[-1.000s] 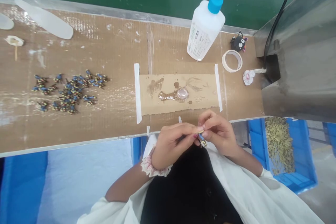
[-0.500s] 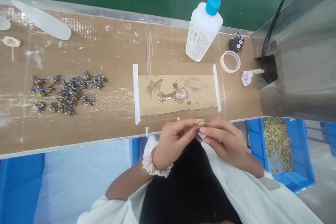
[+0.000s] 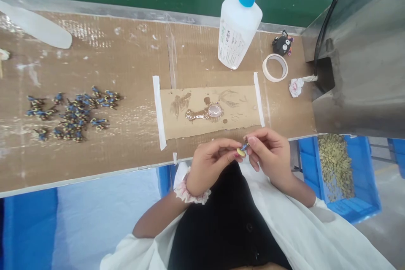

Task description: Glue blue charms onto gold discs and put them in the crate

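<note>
My left hand (image 3: 211, 161) and my right hand (image 3: 270, 155) meet at the near edge of the cardboard-covered table (image 3: 126, 67). The left fingers pinch a small yellowish round piece (image 3: 241, 152). The right fingers pinch a tiny blue and dark part (image 3: 245, 145) that touches it. Just beyond my hands a taped cardboard patch (image 3: 209, 112) carries a puddle of glue (image 3: 207, 112).
A white glue bottle (image 3: 238, 29) with a blue nozzle stands behind the patch. A tape roll (image 3: 275, 67), a small black figure (image 3: 281, 44) and a crumpled paper (image 3: 295, 87) lie at right. Several finished blue pieces (image 3: 71, 114) lie at left. A blue bin (image 3: 340, 173) holds yellowish parts.
My hands turned the pieces between the fingers and moved slightly right. The round yellowish piece now shows at the left fingertips, with the blue part held against it by the right.
</note>
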Demonstrator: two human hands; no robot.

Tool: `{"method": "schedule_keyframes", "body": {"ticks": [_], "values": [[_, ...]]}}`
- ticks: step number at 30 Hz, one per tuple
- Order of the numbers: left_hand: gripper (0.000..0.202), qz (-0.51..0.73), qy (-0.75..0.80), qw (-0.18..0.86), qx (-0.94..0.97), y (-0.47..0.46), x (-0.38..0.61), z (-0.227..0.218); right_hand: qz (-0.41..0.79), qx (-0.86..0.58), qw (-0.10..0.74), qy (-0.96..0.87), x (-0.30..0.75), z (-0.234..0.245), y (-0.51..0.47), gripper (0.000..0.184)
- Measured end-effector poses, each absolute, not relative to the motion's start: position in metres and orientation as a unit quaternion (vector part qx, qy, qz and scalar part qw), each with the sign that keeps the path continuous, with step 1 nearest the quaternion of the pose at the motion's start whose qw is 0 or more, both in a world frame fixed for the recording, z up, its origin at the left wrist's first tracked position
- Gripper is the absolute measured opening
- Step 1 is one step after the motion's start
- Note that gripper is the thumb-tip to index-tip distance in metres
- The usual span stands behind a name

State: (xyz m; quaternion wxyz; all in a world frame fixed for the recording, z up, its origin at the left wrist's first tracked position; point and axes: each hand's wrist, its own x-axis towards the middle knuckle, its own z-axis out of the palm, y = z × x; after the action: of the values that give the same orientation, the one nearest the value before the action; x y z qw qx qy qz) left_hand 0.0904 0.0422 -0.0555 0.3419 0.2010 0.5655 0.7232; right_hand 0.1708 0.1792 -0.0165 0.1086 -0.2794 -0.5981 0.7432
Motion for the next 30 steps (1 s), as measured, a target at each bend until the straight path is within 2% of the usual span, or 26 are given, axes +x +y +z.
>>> {"method": "schedule_keyframes", "body": {"ticks": [8,17,21,27,30], "values": [[0.011,0.629,0.66,0.114,0.395,0.041,0.083,-0.058,0.724,-0.26,0.11,-0.629,0.172,-0.013,0.181,0.014],[0.012,0.625,0.62,0.084,0.467,0.043,0.081,-0.06,0.733,-0.236,0.095,-0.631,0.171,-0.011,0.181,0.018],[0.013,0.635,0.604,0.053,0.478,0.044,0.08,-0.061,0.729,-0.169,0.124,-0.651,0.174,-0.013,0.18,0.016],[0.011,0.656,0.593,0.008,0.467,0.045,0.078,-0.061,0.588,-0.016,0.223,-0.778,0.18,-0.025,0.183,0.025],[0.011,0.655,0.594,-0.005,0.467,0.045,0.079,-0.063,0.496,0.035,0.234,-0.836,0.179,-0.024,0.185,0.018]]}}
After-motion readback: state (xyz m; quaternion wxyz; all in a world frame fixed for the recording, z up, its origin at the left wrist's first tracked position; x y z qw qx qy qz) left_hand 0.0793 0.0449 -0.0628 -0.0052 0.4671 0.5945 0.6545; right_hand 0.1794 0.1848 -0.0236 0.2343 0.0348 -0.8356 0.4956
